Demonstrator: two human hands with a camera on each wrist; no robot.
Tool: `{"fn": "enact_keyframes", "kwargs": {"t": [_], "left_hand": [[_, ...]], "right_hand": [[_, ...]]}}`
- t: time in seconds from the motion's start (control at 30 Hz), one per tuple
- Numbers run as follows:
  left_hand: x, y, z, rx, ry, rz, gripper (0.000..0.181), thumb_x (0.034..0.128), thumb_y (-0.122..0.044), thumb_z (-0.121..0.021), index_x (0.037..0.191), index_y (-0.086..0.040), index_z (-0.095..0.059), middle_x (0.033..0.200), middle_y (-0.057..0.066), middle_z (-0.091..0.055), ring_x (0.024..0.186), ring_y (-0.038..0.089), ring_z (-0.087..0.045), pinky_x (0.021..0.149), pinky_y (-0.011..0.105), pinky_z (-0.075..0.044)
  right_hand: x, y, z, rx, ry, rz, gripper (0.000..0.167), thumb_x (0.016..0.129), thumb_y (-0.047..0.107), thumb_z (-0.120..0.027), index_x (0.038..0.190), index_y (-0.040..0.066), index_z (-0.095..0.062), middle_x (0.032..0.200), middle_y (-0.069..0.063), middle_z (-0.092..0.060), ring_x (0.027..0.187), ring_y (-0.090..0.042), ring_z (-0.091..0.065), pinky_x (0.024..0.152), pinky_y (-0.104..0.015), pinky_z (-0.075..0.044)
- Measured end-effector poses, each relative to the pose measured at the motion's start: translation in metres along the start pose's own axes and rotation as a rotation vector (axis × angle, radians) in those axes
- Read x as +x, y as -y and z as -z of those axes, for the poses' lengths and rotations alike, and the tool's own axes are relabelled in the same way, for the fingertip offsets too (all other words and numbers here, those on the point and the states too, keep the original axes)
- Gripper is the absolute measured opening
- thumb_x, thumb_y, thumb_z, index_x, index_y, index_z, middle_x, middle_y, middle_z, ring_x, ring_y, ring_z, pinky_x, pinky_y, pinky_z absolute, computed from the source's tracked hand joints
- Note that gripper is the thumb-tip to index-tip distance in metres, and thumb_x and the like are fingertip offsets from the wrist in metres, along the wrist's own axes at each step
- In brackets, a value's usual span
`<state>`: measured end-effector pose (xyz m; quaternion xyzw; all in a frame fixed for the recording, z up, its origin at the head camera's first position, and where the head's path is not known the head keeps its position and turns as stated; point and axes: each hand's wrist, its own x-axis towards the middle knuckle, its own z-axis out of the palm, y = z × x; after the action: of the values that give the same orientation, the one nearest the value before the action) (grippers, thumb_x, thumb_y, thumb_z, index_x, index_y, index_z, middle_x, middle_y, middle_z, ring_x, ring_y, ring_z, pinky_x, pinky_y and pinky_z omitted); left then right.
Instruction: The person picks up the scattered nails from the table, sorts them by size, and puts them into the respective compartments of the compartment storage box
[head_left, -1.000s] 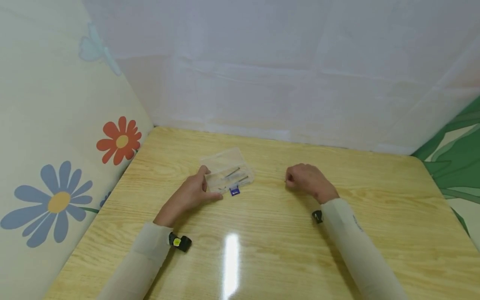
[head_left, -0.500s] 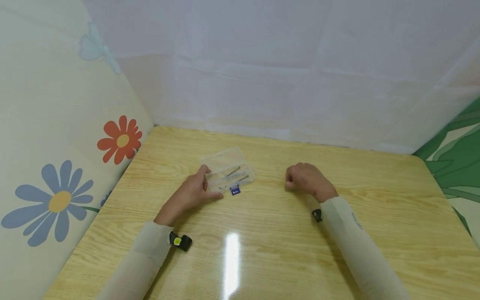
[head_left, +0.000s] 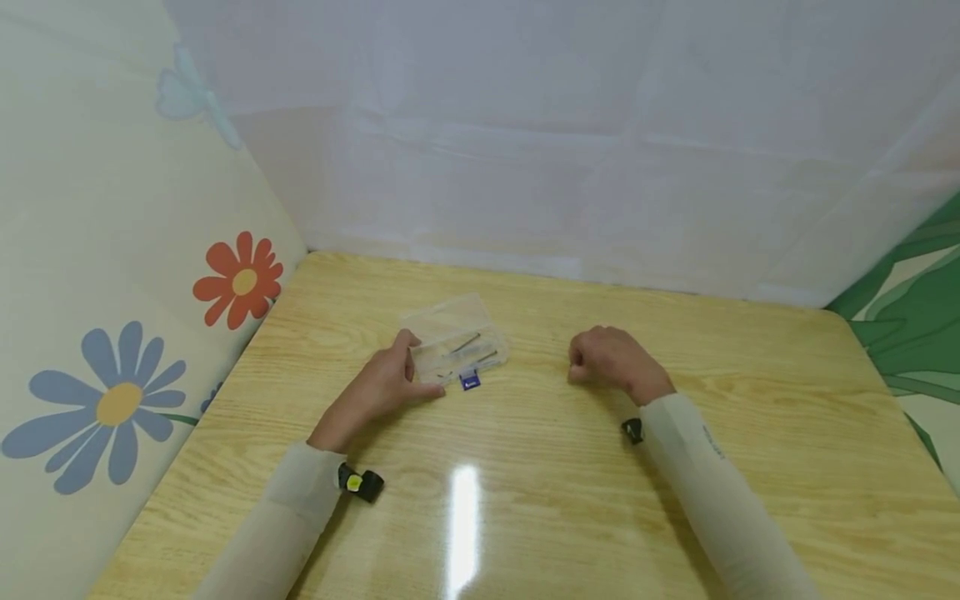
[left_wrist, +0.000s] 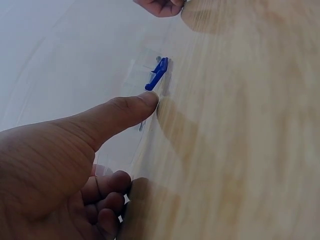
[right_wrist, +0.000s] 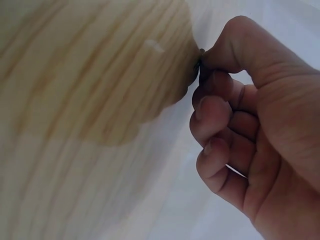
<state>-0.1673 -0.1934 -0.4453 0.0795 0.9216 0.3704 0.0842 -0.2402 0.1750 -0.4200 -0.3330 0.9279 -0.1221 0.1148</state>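
In the head view a clear plastic box [head_left: 429, 360] lies on the table with its see-through lid [head_left: 450, 315] opened away from me. Slim dark rods [head_left: 467, 342] and other small pieces lie inside. A blue latch [head_left: 469, 380] with white print hangs at the box's front edge. My left hand [head_left: 382, 383] holds the box's left end, thumb along the front and fingers at the back. To the right, apart from the box, my right hand [head_left: 611, 360] is low over the tabletop. Its thumb and forefinger pinch a tiny dark piece [right_wrist: 201, 59], mostly hidden by the fingertips.
The wood-grain table [head_left: 540, 492] meets a pale cloth backdrop [head_left: 480, 167] at its far edge. A flower-painted panel [head_left: 90, 250] borders the left side, and green leaf decoration [head_left: 922, 317] the right. Each wrist wears a small black camera.
My right hand has shifted very slightly to the left. The left hand and the box stay in place.
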Motion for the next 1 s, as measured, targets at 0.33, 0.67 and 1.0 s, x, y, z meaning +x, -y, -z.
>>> {"fn": "enact_keyframes", "kwargs": {"t": [0.33,0.67,1.0], "left_hand": [[0.000,0.000,-0.001,0.006,0.002,-0.006,0.080,0.0820,-0.037,-0.089,0.136,-0.002,-0.040,0.082,0.007,-0.055,0.067,0.019,-0.050,0.062,0.036,-0.043],[0.001,-0.001,-0.001,0.000,-0.004,0.001,0.082,0.0816,-0.035,-0.089,0.137,0.000,-0.040,0.081,0.007,-0.055,0.067,0.019,-0.050,0.062,0.036,-0.043],[0.001,0.000,0.000,0.008,0.006,0.000,0.083,0.0826,-0.037,-0.088,0.139,0.000,-0.039,0.082,0.007,-0.055,0.067,0.019,-0.049,0.062,0.035,-0.042]], "right_hand": [[-0.002,0.007,0.003,0.045,-0.043,0.072,0.013,0.085,0.004,-0.067,0.079,0.015,-0.070,0.073,0.006,-0.059,0.062,-0.011,-0.048,0.062,-0.031,-0.041],[0.009,0.034,0.009,0.047,-0.058,0.143,0.009,0.086,0.007,-0.067,0.081,0.015,-0.068,0.075,0.008,-0.059,0.067,-0.009,-0.049,0.066,-0.031,-0.046],[0.032,0.067,0.008,0.072,-0.049,0.181,0.011,0.085,0.007,-0.067,0.081,0.017,-0.066,0.073,0.009,-0.059,0.066,-0.009,-0.052,0.065,-0.029,-0.047]]}}
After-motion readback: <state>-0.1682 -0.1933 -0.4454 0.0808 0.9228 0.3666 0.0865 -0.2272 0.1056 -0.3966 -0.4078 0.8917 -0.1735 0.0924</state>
